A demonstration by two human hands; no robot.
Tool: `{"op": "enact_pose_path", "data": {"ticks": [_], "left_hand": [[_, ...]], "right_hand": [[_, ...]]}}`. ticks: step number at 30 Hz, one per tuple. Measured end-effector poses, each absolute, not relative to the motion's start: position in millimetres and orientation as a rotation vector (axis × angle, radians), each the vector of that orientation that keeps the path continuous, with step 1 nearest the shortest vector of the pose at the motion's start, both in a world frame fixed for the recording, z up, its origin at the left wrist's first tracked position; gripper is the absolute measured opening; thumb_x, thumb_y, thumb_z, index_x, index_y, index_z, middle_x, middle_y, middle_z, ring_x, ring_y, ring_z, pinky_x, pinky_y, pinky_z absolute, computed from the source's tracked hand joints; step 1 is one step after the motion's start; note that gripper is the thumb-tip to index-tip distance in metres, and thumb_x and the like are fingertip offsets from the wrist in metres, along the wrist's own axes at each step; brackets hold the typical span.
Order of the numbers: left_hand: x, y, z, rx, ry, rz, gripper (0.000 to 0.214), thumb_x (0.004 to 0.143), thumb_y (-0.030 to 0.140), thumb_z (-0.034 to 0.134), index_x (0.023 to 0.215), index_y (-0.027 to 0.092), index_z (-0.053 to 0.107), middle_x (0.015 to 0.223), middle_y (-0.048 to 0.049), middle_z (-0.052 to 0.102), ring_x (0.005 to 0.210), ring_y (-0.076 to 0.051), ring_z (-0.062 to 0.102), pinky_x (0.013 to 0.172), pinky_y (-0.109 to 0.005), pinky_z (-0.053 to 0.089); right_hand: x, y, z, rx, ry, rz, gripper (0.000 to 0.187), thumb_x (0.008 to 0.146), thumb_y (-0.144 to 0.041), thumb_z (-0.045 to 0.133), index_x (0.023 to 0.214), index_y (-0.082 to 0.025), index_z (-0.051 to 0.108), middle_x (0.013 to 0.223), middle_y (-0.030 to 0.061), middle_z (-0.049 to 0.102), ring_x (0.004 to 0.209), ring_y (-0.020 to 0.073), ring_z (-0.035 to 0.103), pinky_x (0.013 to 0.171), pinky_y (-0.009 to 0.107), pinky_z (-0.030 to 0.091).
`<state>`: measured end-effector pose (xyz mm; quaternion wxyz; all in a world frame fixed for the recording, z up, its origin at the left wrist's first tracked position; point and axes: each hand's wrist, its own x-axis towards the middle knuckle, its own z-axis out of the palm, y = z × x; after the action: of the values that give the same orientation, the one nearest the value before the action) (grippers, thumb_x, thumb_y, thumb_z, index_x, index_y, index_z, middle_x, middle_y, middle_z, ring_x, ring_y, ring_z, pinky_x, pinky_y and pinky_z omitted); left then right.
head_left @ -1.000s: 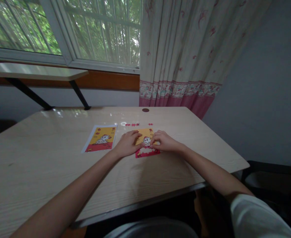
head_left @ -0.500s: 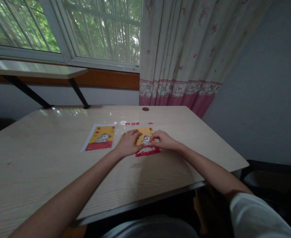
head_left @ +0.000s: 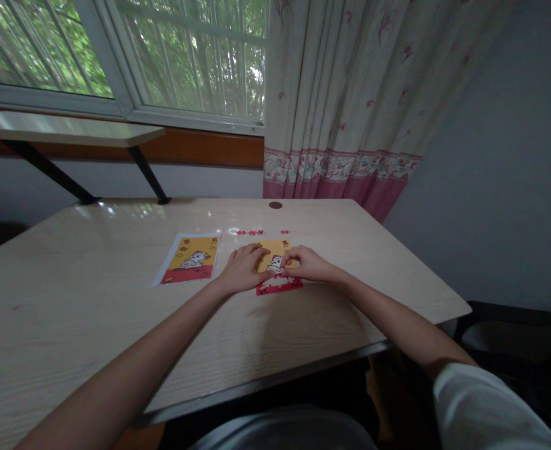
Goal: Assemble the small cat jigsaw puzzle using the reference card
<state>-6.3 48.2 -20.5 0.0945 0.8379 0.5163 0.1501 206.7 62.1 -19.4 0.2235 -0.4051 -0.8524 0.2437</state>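
A jigsaw puzzle (head_left: pixel 282 288) with a white animal on a yellow and red ground lies flat in front of me, with a gap in its red lower part. My left hand (head_left: pixel 243 269) rests along its left edge, fingers curved apart and thumb reaching over the picture. From the right, my right hand (head_left: pixel 309 265) bends over the puzzle with thumb and fingertips together on a small red puzzle piece (head_left: pixel 279 274) at the upper side of the gap. Fingers partly cover the picture, and whether the piece is seated I cannot tell.
Left of the puzzle lies a printed sheet (head_left: pixel 193 259) with the same picture. Several loose red puzzle pieces (head_left: pixel 250 233) are in a row behind it, with more red pieces (head_left: pixel 285 232) to their right. A raised shelf (head_left: pixel 69 129) stands at the back left of the table (head_left: pixel 116 312).
Both hands stay almost in place over the puzzle. The right fingertips have shifted slightly at the red piece; the whole view has moved a little.
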Motion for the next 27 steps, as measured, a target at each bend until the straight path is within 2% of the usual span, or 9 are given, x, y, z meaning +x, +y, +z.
{"op": "enact_pose_path", "data": {"ticks": [17,22,27], "left_hand": [[-6.4,50.4,-21.9,2.496,1.523,0.475,0.055,0.072,0.048,0.06,0.119,0.02,0.056,0.132,-0.0129,0.049,0.119,-0.032,0.046,0.098,-0.049,0.036],[-7.7,52.7,-22.9,2.468,1.522,0.496,0.056,0.072,0.053,0.06,0.118,0.021,0.057,0.131,-0.0122,0.05,0.119,-0.032,0.047,0.098,-0.048,0.036],[-7.0,51.2,-23.9,2.481,1.53,0.516,0.055,0.07,0.05,0.063,0.116,0.02,0.058,0.13,-0.0125,0.051,0.117,-0.032,0.048,0.096,-0.048,0.038]], "right_hand": [[204.6,60.0,-16.5,-1.181,-2.357,0.657,0.011,0.069,-0.019,0.071,0.079,-0.016,0.071,0.075,-0.0002,0.067,0.071,0.0118,0.058,0.067,0.021,0.039],[205.2,60.5,-19.2,-1.14,-2.365,0.614,0.011,0.072,-0.026,0.07,0.079,-0.017,0.07,0.074,-0.0003,0.066,0.071,0.0118,0.058,0.068,0.022,0.039],[203.8,59.6,-20.0,-1.134,-2.385,0.582,0.015,0.073,-0.032,0.071,0.08,-0.018,0.07,0.076,0.0001,0.067,0.073,0.0125,0.058,0.072,0.023,0.039]]}}
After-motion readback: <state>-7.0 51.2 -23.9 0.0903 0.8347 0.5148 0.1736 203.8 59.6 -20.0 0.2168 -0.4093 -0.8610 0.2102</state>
